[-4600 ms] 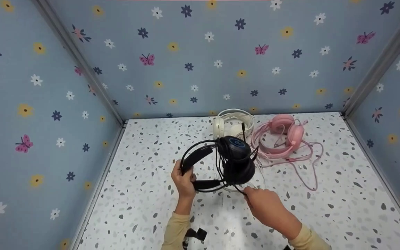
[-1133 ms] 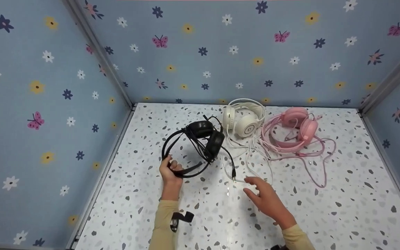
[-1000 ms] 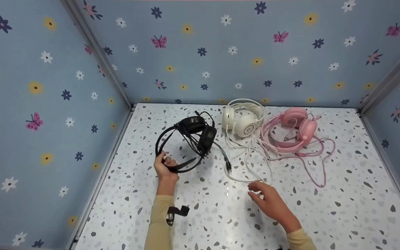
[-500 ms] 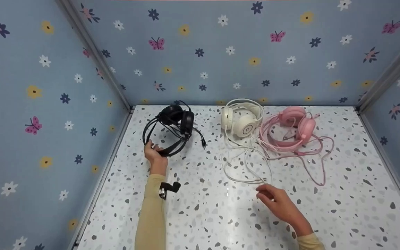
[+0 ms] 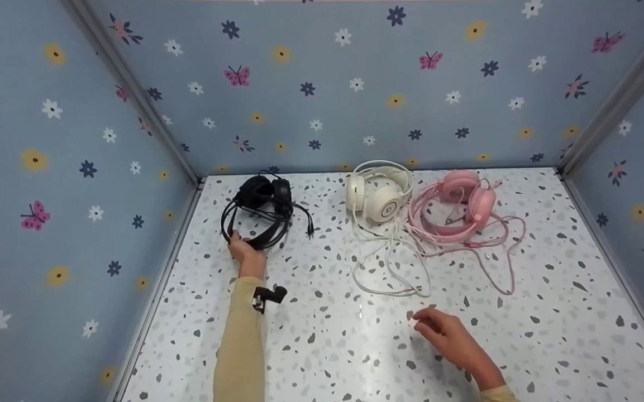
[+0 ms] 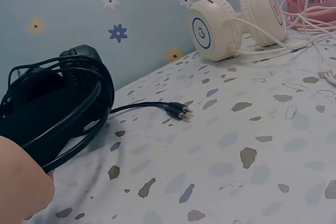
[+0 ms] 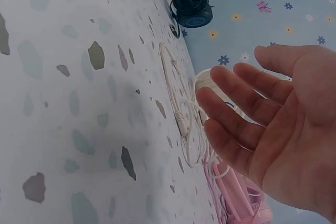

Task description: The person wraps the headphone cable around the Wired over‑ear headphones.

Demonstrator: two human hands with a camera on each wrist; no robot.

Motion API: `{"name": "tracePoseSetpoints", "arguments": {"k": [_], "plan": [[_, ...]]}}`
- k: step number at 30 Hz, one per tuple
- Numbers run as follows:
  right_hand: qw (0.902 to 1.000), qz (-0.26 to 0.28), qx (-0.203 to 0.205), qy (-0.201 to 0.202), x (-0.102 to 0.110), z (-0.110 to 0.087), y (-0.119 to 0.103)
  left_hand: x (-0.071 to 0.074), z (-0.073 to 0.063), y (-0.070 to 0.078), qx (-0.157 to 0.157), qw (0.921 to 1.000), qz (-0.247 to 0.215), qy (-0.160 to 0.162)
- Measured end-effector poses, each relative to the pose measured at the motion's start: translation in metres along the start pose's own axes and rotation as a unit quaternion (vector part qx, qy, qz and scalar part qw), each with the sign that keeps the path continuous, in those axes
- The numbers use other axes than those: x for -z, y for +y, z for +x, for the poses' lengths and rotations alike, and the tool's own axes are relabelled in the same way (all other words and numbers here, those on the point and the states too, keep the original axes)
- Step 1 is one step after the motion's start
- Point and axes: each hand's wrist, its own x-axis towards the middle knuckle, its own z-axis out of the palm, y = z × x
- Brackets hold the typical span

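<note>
Black headphones (image 5: 281, 196) are at the back left of the speckled table, ear cups toward the wall. My left hand (image 5: 247, 252) grips their headband at its near side; in the left wrist view the hand (image 6: 23, 184) shows at the lower left corner. A short black cable with two metal-tipped plugs (image 6: 178, 110) sticks out to the right of them. My right hand (image 5: 451, 338) holds nothing, its fingers loosely bent over the front right of the table; the right wrist view shows its palm (image 7: 294, 145).
White headphones (image 5: 384, 203) stand at the back middle, their white cable (image 5: 389, 291) looping toward the front. Pink headphones (image 5: 481, 205) lie to their right with a pink cable spread out. Flowered panels (image 5: 322, 84) enclose the table (image 5: 322, 357) at back and sides.
My left hand has carried the black headphones from the middle to the back left and lowered them. The right hand let go of their cable and drew back toward the front right.
</note>
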Motion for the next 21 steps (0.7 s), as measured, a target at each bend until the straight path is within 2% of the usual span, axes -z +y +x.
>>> {"name": "tracePoseSetpoints", "arguments": {"k": [4,9,11,12,14,15,16,17,19,21], "plan": [[0.9995,0.003,-0.028,-0.012,0.0,-0.003,0.004,0.002,0.003,-0.004,0.027,0.9982,-0.049,-0.022],[0.9991,0.007,-0.036,-0.02,-0.002,-0.006,0.006,0.007,0.006,-0.006,0.046,0.9961,-0.063,-0.042],[0.9988,0.006,-0.042,-0.022,-0.003,-0.006,0.007,0.01,0.005,-0.004,0.057,0.9966,-0.044,-0.041],[0.9986,0.006,-0.047,-0.023,-0.004,-0.006,0.008,0.011,0.004,-0.003,0.063,0.9971,-0.02,-0.037],[0.9983,0.006,-0.053,-0.024,-0.005,-0.006,0.008,0.011,0.001,0.001,0.084,0.9946,0.054,-0.028],[0.9983,0.004,-0.052,-0.025,-0.005,-0.006,0.009,0.011,-0.001,0.003,0.096,0.9891,0.108,-0.025],[0.9983,0.003,-0.052,-0.025,-0.006,-0.005,0.009,0.011,-0.003,0.006,0.104,0.9783,0.177,-0.025],[0.9985,0.001,-0.05,-0.024,-0.006,-0.005,0.01,0.011,-0.004,0.009,0.112,0.9602,0.255,-0.027],[0.9987,-0.001,-0.045,-0.026,-0.008,-0.004,0.011,0.014,-0.007,0.016,0.12,0.9053,0.406,-0.04],[0.9986,-0.003,-0.043,-0.032,-0.01,-0.005,0.012,0.021,-0.008,0.025,0.116,0.8393,0.528,-0.059]]}}
